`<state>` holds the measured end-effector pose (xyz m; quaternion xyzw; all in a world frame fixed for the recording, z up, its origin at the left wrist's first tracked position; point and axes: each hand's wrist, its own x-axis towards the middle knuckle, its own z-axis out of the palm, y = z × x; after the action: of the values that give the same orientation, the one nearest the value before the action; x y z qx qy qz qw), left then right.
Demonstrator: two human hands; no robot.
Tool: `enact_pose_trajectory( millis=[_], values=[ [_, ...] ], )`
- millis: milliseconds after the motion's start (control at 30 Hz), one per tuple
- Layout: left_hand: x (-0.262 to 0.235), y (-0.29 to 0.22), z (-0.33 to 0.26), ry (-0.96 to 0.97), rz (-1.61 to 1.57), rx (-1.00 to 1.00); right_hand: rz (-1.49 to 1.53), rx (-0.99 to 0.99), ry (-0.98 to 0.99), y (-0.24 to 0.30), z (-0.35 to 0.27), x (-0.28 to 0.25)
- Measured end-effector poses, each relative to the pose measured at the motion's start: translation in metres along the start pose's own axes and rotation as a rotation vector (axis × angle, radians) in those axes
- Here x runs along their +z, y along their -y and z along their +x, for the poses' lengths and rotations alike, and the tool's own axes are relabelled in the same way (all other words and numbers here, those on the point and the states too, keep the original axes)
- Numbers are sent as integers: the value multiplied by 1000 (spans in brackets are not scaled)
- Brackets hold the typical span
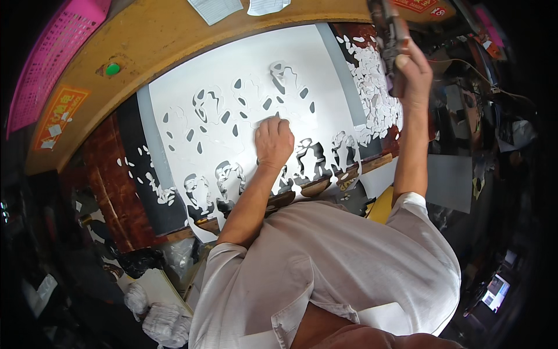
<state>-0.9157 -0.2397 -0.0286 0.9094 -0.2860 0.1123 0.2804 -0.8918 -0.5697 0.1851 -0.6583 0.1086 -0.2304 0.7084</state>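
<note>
Wooden bench (174,41); white sheet (244,110) riddled with cut-out holes, left hand (274,142) pressing

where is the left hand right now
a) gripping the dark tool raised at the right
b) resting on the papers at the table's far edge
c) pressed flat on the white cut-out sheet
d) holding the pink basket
c: the left hand lies palm down on the white sheet, while the right hand holds the dark tool.
</note>
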Motion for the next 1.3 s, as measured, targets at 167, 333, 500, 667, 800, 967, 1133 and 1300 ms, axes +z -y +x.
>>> enact_pose_trajectory(
  millis=[167,333,500,667,800,967,1133,1300],
  values=[
    [-2,0,0,22,-12,-2,-437,0,60,2,-12,-3],
    [-3,0,1,8,-1,16,-819,72,166,-122,-62,17],
    [-3,-1,2,-25,8,39,-1108,-179,249,-177,-83,28],
    [-4,-2,2,-22,10,51,-1110,-273,209,-182,-80,26],
    [-4,-3,0,-27,27,75,-1114,-390,140,-190,-77,27],
    [-5,-3,-1,-15,55,86,-1145,-369,152,-186,-74,27],
    [-6,-4,-1,-26,60,107,-1075,-299,159,-182,-75,26],
    [-7,-3,1,-48,4,102,-847,-112,-44,-164,-92,-5]
  ],
)
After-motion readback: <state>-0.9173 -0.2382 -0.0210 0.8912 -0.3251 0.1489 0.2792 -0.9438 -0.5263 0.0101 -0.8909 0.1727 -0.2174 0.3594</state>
